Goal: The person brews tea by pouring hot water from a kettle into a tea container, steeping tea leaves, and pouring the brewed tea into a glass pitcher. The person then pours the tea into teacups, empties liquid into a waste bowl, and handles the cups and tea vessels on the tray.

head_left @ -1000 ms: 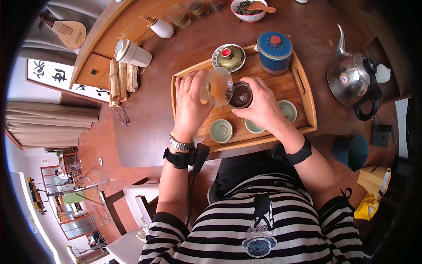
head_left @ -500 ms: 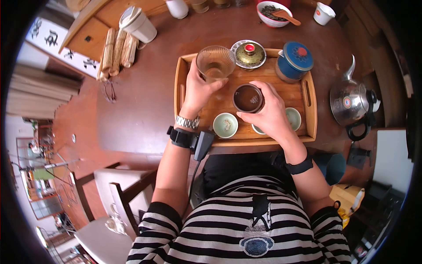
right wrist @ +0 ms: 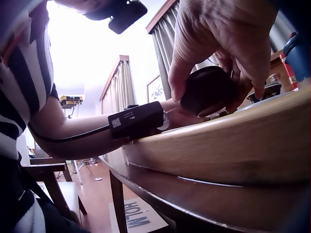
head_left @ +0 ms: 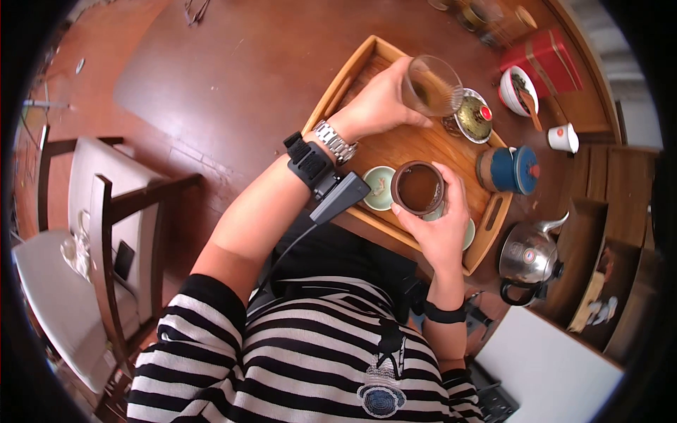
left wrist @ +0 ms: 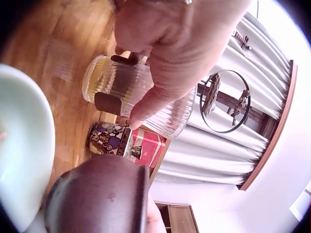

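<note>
While the left hand (head_left: 381, 102) clasps 1 glass (head_left: 437, 86), the right hand (head_left: 444, 229) clasps 1 cup (head_left: 417, 188).

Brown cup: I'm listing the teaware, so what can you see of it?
The brown cup is round and dark, with a smooth, slightly shiny outer wall that looks like glazed ceramic. No handle shows. Its mouth is open, and brown liquid lies inside. It looks roughly upright, held over the near side of the tray. The right hand grips its side between thumb and fingers. Its underside is not clearly visible.
</note>
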### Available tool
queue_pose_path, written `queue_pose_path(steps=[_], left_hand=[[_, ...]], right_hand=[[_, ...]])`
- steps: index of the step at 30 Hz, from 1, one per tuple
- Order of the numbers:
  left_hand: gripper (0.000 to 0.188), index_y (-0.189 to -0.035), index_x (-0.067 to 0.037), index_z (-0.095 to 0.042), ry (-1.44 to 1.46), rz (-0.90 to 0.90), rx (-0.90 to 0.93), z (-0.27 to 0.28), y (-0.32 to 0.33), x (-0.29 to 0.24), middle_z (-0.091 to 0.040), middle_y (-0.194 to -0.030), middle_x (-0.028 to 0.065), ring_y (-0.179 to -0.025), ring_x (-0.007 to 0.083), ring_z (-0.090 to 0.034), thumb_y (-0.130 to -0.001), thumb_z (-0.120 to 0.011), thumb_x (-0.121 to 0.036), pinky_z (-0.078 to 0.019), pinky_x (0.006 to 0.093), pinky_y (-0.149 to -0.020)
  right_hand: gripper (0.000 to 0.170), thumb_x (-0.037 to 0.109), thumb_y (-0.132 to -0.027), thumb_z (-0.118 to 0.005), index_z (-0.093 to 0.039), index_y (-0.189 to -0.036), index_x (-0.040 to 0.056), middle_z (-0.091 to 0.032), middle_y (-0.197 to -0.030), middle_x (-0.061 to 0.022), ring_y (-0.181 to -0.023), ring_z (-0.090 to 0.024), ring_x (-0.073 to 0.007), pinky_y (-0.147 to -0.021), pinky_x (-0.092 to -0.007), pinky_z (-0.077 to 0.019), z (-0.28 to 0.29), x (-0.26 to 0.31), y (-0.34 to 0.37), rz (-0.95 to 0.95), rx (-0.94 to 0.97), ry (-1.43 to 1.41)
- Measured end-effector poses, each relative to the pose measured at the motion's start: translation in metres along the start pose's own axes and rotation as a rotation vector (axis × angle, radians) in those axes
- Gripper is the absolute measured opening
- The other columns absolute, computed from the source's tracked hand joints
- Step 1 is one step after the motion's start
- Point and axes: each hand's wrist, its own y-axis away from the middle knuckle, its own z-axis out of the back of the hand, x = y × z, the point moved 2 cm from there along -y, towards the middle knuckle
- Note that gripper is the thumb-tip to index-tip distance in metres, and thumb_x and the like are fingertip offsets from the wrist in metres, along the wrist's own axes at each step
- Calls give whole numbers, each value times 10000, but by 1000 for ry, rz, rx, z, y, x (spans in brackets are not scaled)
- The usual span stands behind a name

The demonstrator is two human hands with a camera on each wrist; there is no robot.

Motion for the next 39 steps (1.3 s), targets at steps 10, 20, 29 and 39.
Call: queue_pose_path(steps=[10,20,29,39], left_hand=[[731,-1215,32,-421,215,81,73,2,2,-4,-532,-1172,122,-1103,187,-483,-595,-792,-81,-340,293,-985],[616,-1221,47,-416,579,164,79,-1,0,-2,-537,-1169,99,-1055,154,-514,-653,-647,102,-442,262,-890],[849,-1300,122,-271,682,209,120,0,-2,2,-373,-1328,241,-1249,260,-359,-560,-682,62,-307,280,-1016],[597,-1201,36,-453,512,170,66,-2,-2,5,-544,-1160,85,-1059,157,-504,-640,-655,55,-393,265,-944]], right_hand=[[651,73,-559,-784,-479,-1131,10,-504,-1079,-153,-1001,-524,-289,-871,-357,-425,-4,10,3,46,68,144],[644,72,-559,-763,-482,-1136,29,-488,-1086,-141,-1017,-513,-290,-882,-358,-416,-5,18,2,53,56,274],[637,88,-557,-755,-491,-1135,37,-492,-1086,-130,-1022,-518,-274,-892,-344,-410,-5,20,2,55,52,322],[647,18,-592,-748,-453,-1167,3,-492,-1131,-104,-1062,-506,-194,-920,-315,-405,-6,1,4,-71,112,45]])
